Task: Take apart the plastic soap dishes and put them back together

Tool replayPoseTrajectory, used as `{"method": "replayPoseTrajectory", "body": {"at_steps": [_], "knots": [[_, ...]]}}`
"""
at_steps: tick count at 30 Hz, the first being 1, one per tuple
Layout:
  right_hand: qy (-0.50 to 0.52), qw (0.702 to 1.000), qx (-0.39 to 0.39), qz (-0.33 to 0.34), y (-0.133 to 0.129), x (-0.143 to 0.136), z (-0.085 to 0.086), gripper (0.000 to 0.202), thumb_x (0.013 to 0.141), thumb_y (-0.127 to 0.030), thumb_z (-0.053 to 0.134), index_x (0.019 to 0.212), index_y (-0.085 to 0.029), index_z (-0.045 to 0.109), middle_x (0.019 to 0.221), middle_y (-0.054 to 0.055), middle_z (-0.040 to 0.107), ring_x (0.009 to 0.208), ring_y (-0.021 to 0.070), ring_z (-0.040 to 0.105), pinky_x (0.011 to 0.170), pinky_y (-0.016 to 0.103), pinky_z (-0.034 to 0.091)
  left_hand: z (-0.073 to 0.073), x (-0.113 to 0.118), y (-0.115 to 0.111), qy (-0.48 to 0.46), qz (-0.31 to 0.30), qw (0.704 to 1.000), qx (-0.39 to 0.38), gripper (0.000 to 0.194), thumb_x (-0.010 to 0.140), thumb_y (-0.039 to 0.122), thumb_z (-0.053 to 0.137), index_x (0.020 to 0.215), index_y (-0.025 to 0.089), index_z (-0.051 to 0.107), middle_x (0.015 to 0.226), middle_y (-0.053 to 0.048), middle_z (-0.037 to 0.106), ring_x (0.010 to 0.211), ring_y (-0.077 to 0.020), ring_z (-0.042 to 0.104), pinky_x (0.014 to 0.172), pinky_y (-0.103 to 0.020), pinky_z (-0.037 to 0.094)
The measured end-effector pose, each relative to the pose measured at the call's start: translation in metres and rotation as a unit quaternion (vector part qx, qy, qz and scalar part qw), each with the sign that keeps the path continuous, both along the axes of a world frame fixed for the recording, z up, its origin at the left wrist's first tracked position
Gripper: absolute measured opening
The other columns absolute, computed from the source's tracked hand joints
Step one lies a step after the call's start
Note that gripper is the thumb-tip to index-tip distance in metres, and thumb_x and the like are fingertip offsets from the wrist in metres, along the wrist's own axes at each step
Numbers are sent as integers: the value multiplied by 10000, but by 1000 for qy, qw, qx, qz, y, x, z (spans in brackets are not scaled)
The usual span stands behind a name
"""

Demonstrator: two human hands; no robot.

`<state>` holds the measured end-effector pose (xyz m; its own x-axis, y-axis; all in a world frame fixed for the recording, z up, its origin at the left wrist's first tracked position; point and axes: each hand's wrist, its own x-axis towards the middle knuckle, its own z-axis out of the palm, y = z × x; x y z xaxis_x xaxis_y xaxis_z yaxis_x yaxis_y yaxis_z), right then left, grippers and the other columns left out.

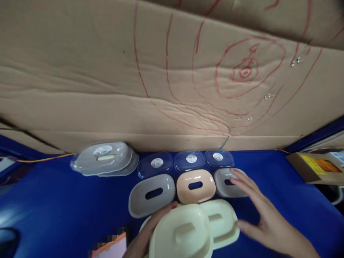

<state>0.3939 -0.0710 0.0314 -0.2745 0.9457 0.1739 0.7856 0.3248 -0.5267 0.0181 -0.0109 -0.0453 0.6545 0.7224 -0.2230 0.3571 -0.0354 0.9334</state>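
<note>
On my feed, grey containers are stacked at the left of the bench's [67, 208] far edge, the lower one [134, 162] mostly covered. An orange-edged device [118, 247] is cut off, partly pixelated. The left hand [147, 229] touches the front cream container [185, 229], cropped toward the near edge; with fingers hidden, I can't tell whether it grips. Behind, half-covered, sits another cream container [227, 222]. The right hand [268, 222], spread open, partly hides a grey tub [221, 179].
</note>
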Motion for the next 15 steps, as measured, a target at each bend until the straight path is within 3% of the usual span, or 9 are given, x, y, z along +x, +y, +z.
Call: {"method": "replayPoseTrajectory", "body": {"at_steps": [2,4,6,8,11,13,15], "knots": [[17,997,-1,81,-13,-31,9,1032,829,-495,902,1700,-348,367,1791,113,325,1612,397,376,1216,538,492,5,0,-7,-1,-11,999,30,755,1028,605,680,1694,433,370,1456,-43,737,1306,-391,728,1058,-642,614],[-21,991,-18,128,-21,-60,12,824,926,-318,839,1649,-384,450,1742,63,429,1579,322,458,1242,485,473,13,-5,-19,-2,-15,997,70,801,1027,568,701,1717,415,325,1547,-62,672,1383,-365,679,1117,-582,596],[-44,984,-2,175,-23,-82,12,703,956,-316,821,1594,-355,526,1672,60,534,1534,274,532,1258,427,453,23,-10,-32,-9,-24,995,94,904,987,559,759,1735,397,279,1643,-79,577,1482,-355,592,1190,-537,545],[-52,980,-5,192,-21,-94,11,705,947,-353,833,1581,-295,532,1639,85,574,1512,262,561,1258,382,450,31,-12,-43,-20,-45,993,112,1030,939,567,810,1755,362,216,1715,-109,478,1553,-371,504,1243,-535,484],[-32,980,-44,194,-17,-90,12,755,901,-288,850,1578,-282,515,1636,90,584,1518,263,556,1225,352,494,40,-11,-52,-11,-74,986,146,1135,920,547,834,1769,344,109,1754,-140,405,1571,-397,470,1243,-556,472],[-15,981,-77,180,-18,-70,15,814,850,-270,864,1580,-319,506,1643,76,576,1520,273,554,1197,358,531,43,-11,-52,20,-80,978,190,1171,918,478,857,1766,369,57,1764,-143,386,1572,-401,467,1223,-562,493],[-8,989,-93,112,-24,-38,20,907,794,-322,895,1602,-347,484,1652,78,558,1501,303,573,1177,384,559,44,-12,-47,53,-82,957,273,1219,887,411,905,1759,396,53,1781,-151,344,1594,-419,425,1243,-621,446]]}}
